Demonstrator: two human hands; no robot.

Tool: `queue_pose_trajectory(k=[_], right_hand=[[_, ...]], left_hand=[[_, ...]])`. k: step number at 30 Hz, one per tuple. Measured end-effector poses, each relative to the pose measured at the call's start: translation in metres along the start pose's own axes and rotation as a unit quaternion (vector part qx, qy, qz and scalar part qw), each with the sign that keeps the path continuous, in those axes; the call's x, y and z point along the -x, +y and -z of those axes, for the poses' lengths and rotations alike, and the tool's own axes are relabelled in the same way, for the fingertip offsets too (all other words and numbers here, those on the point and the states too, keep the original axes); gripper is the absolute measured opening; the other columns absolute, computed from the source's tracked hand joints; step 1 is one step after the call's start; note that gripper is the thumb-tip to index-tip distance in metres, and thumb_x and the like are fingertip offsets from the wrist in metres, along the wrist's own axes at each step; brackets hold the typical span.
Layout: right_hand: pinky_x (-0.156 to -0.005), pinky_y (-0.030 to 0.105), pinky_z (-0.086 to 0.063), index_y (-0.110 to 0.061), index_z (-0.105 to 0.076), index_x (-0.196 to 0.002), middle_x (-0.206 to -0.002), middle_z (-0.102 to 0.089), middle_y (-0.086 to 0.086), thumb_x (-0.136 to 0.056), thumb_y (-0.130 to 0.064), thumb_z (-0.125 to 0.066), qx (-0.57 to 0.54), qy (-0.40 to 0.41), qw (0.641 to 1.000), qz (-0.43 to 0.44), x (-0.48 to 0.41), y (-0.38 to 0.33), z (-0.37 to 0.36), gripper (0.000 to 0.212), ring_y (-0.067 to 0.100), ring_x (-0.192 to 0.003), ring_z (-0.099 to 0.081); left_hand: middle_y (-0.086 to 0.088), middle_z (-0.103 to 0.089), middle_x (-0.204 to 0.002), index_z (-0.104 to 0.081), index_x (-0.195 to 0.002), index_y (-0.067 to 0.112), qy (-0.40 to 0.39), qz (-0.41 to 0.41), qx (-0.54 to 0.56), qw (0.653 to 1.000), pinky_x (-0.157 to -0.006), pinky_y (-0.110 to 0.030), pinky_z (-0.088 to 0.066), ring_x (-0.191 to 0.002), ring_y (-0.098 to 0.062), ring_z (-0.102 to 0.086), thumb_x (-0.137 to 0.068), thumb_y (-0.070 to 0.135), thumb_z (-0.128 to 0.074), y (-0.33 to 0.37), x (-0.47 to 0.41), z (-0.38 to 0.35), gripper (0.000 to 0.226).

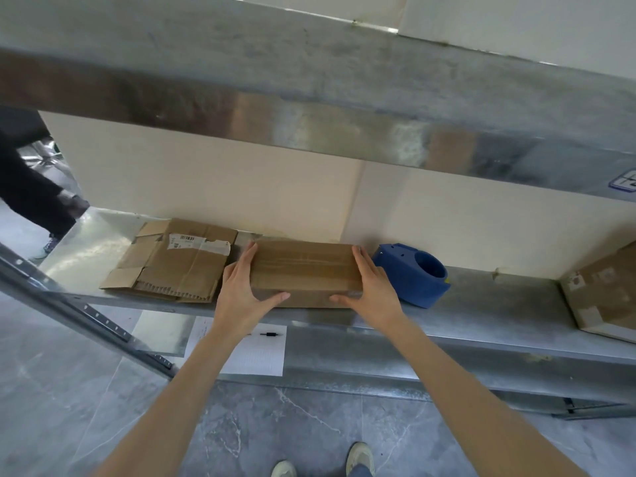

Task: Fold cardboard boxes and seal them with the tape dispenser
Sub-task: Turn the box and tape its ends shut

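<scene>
A closed brown cardboard box (303,270), with clear tape along its top, sits on the metal shelf (481,311). My left hand (241,287) clasps its left end, thumb on the front face. My right hand (371,287) clasps its right end the same way. The blue tape dispenser (416,273) stands on the shelf just right of my right hand, apart from the box. A flattened cardboard box (172,263) with a white barcode label lies on the shelf to the left.
Another taped box (605,290) sits at the shelf's far right. A metal shelf (309,108) hangs close overhead. A paper sheet (258,352) with a pen lies on the lower shelf. A slanted metal rail (86,311) crosses at left. Another person (31,194) stands far left.
</scene>
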State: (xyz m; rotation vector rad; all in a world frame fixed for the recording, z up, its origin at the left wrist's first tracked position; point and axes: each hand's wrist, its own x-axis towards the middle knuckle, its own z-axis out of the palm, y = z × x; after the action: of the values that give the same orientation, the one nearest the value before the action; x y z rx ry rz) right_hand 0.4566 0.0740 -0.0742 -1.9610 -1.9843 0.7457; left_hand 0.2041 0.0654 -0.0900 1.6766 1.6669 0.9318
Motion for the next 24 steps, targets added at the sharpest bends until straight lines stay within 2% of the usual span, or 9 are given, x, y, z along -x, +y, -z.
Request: queue_pose_trajectory(k=[5,12,14,17,19,22,24], right_hand=[[-0.12,0.035,-0.014,-0.027,-0.002,-0.158,-0.165,-0.005,-0.008,-0.08,-0.05,-0.073,-0.017,0.008,1.0,0.001,0.002,0.003,-0.005,0.108,0.028,-0.151,-0.013],[-0.117,0.037,-0.026,-0.026,0.004,-0.157,-0.165,-0.002,-0.007,-0.083,-0.049,-0.07,0.008,0.008,1.0,0.013,0.002,0.004,-0.007,0.107,0.031,-0.147,-0.022],[-0.116,0.037,-0.028,-0.026,0.004,-0.157,-0.165,-0.002,-0.007,-0.083,-0.049,-0.07,0.008,0.014,1.0,0.016,0.002,0.004,-0.008,0.108,0.031,-0.147,-0.022],[-0.115,0.035,-0.029,-0.028,-0.002,-0.158,-0.165,-0.005,-0.009,-0.082,-0.046,-0.073,-0.006,0.033,0.999,0.016,0.007,0.004,-0.008,0.105,0.028,-0.148,-0.022],[-0.114,0.03,-0.029,-0.029,-0.011,-0.157,-0.164,-0.013,-0.009,-0.082,-0.04,-0.075,-0.042,0.059,0.997,0.024,0.01,0.004,-0.009,0.1,0.023,-0.147,-0.024],[-0.109,0.011,-0.026,-0.032,-0.016,-0.156,-0.16,-0.028,-0.004,-0.084,-0.028,-0.077,-0.085,0.081,0.992,0.041,0.017,0.009,-0.013,0.094,0.013,-0.143,-0.033],[-0.103,0.002,-0.026,-0.032,-0.012,-0.156,-0.16,-0.029,-0.005,-0.086,-0.025,-0.075,-0.099,0.083,0.991,0.04,0.023,0.011,-0.015,0.095,-0.001,-0.135,-0.037]], left_hand=[[0.011,-0.033,-0.154,-0.021,-0.154,0.034,-0.001,0.014,0.019,1.0,-0.111,-0.04,-0.032,-0.142,-0.012,-0.025,-0.07,0.039,-0.088,0.002,0.003,-0.003,0.108],[0.002,-0.035,-0.151,-0.018,-0.155,0.041,-0.005,0.035,0.048,0.998,-0.108,-0.035,-0.032,-0.138,-0.012,-0.033,-0.069,0.041,-0.088,-0.002,0.005,-0.005,0.111],[0.004,-0.037,-0.151,-0.018,-0.156,0.038,-0.001,0.029,0.048,0.998,-0.109,-0.033,-0.033,-0.133,-0.003,-0.034,-0.069,0.041,-0.088,-0.003,0.005,-0.005,0.111],[0.008,-0.041,-0.152,-0.022,-0.156,0.032,0.004,0.012,0.057,0.998,-0.106,-0.023,-0.039,-0.121,0.016,-0.037,-0.074,0.035,-0.086,-0.007,0.01,-0.005,0.104],[0.011,-0.041,-0.153,-0.022,-0.156,0.03,0.002,-0.003,0.069,0.998,-0.108,-0.023,-0.041,-0.125,0.014,-0.041,-0.079,0.026,-0.083,-0.011,0.015,-0.005,0.099],[0.012,-0.038,-0.152,-0.022,-0.157,0.026,0.003,-0.011,0.072,0.997,-0.092,-0.001,-0.037,-0.109,0.023,-0.046,-0.082,0.017,-0.08,-0.015,0.022,-0.006,0.095],[0.013,-0.036,-0.153,-0.018,-0.158,0.029,0.003,-0.005,0.071,0.997,-0.099,-0.002,-0.03,-0.127,0.013,-0.042,-0.082,0.023,-0.079,-0.018,0.025,-0.006,0.097]])
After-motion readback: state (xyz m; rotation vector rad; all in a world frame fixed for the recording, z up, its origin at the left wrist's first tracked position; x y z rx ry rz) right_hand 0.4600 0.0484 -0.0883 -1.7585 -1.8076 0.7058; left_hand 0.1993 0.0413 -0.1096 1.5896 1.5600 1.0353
